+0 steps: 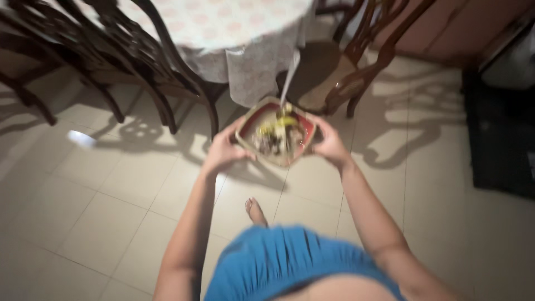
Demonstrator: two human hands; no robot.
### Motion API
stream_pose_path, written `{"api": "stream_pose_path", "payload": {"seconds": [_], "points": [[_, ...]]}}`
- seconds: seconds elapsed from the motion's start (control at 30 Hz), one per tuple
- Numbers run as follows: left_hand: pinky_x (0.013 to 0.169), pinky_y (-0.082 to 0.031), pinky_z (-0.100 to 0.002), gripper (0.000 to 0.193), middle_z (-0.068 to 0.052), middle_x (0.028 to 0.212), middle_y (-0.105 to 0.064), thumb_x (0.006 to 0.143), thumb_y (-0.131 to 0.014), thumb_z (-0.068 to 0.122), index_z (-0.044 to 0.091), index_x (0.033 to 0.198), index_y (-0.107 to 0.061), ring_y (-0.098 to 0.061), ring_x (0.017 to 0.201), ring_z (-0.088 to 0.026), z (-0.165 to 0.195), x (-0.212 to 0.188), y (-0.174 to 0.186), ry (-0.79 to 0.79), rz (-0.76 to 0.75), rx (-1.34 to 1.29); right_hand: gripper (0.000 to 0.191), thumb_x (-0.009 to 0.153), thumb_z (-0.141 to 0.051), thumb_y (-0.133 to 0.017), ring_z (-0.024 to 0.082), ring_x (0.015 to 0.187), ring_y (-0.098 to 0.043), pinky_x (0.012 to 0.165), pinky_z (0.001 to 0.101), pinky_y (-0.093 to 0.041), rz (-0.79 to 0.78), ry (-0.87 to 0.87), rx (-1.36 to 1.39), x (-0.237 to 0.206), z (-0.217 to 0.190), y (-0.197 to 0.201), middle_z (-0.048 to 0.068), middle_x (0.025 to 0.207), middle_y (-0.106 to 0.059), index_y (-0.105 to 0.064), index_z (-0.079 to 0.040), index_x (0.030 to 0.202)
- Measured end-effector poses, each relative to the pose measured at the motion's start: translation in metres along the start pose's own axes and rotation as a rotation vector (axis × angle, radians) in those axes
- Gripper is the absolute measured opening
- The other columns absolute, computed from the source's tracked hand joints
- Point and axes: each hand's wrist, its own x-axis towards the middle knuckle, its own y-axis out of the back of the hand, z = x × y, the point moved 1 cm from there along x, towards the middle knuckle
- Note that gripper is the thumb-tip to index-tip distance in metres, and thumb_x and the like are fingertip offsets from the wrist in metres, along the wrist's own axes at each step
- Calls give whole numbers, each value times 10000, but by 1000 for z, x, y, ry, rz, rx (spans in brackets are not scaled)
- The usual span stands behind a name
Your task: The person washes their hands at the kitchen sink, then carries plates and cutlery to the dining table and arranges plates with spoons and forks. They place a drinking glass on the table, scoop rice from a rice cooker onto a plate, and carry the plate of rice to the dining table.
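My left hand (224, 149) and right hand (330, 146), arms stretched forward, are each clamped on a side rim of one bowl (277, 132), carried in the air above the tiled floor (100, 189) just short of the cloth-covered tabletop (234, 25). Count: one bowl, one long utensil handle (289, 78) standing in it, several dark wooden chairs (139, 61) around. The bowl's contents are blurred, yellowish and dark, and the tabletop and chairs are cut off at the top edge.

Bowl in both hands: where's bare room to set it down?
Both hands, left and right, hold the bowl. Free: tablecloth-covered table top beyond it; floor tiles lower left. Crowded: chairs left of the table, chair right, dark mat far right.
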Motion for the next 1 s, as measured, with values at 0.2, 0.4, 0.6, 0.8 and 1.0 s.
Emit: {"api": "stream_pose_path", "payload": {"seconds": [0.2,0.4,0.6,0.8,1.0], "points": [[1039,-536,-336,1138,-66,1339,-702,472,-993,138,69,1498,-505,-663,1199,-161,-46,178,82,125,-79,30,950,686,130,-789,171,1330,-559,1082,318,-520,-16,102,-3,192,22,32,60,1462,-561,-415,-27,1546],[1038,-536,-334,1091,-75,1324,-711,490,-1000,149,46,1478,-548,-661,1182,-148,-116,338,129,29,-91,63,920,705,126,-799,171,1292,-563,1018,359,-525,20,137,-4,358,61,81,73,1442,-562,-416,-14,1530],[982,-548,-336,1109,-67,1266,-756,491,-1010,191,51,1497,-565,-660,1060,-168,-209,465,182,89,-12,127,862,738,113,-798,198,1283,-581,1032,330,-534,-33,101,10,511,107,112,81,1427,-595,-462,5,1524],[990,-559,-342,1069,-59,1287,-729,514,-1009,272,32,1457,-566,-682,1122,-143,-247,605,259,31,102,78,865,697,86,-816,191,1252,-589,901,371,-626,-138,35,34,720,92,133,36,1390,-585,-461,-30,1477],[985,-567,-359,1040,-63,1282,-728,529,-1020,282,33,1443,-593,-681,1144,-153,-262,743,350,-12,220,168,831,725,137,-809,194,1235,-612,896,369,-639,-272,107,-7,926,69,136,50,1388,-590,-497,-40,1475]]}}
